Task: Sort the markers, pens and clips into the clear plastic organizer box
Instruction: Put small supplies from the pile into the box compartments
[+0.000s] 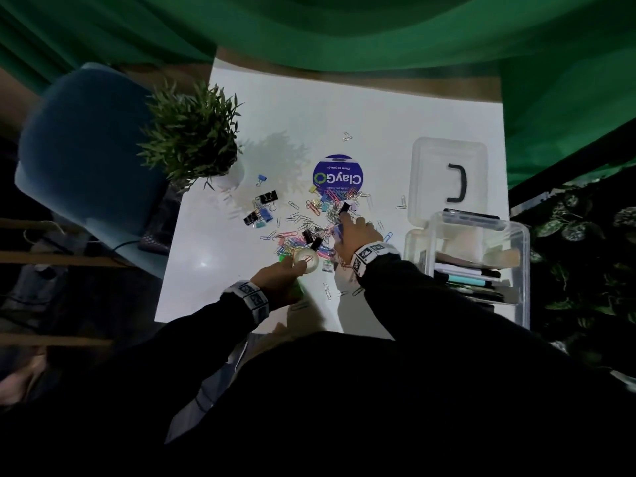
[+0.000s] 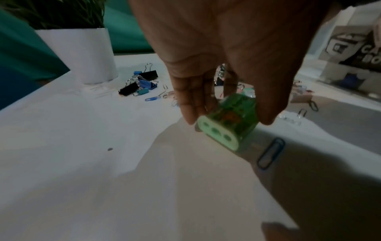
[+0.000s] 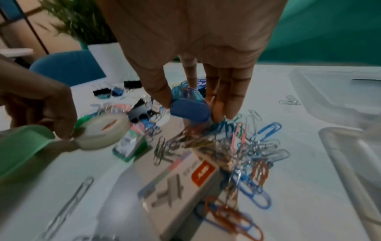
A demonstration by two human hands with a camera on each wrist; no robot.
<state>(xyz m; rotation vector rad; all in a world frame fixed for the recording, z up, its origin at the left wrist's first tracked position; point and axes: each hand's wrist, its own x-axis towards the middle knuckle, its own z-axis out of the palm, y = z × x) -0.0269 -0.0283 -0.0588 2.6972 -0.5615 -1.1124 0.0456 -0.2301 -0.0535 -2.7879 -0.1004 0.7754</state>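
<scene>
Sensibly, while the left hand (image 1: pixel 280 282) holds a tape roll (image 1: pixel 306 260) near the surface's front edge, the right hand's (image 1: pixel 354 235) fingers (image 3: pixel 233 97), pinching a blue magnetic holder (image 3: pixel 188 109) over mid-surface paper clips (image 3: pixel 243 146), should lift slowly toward the organizer box (image 1: pixel 516 242) at the right edge.

On the white table (image 1: pixel 344 108) in front of me, a round blue disc (image 1: pixel 338 175) carries the one brand that reads clearly: "ClayGo" in white letters with a green ring as its last letter, upside down from where I stand. The small lines of print above and below it are too fine to read. From my left wrist, a grey carton (image 2: pixel 350 48) shows the letter fragments "CA" and "BO". The white staple box (image 3: pixel 181 182) under my right wrist bears a red label whose print is blurred.
</scene>
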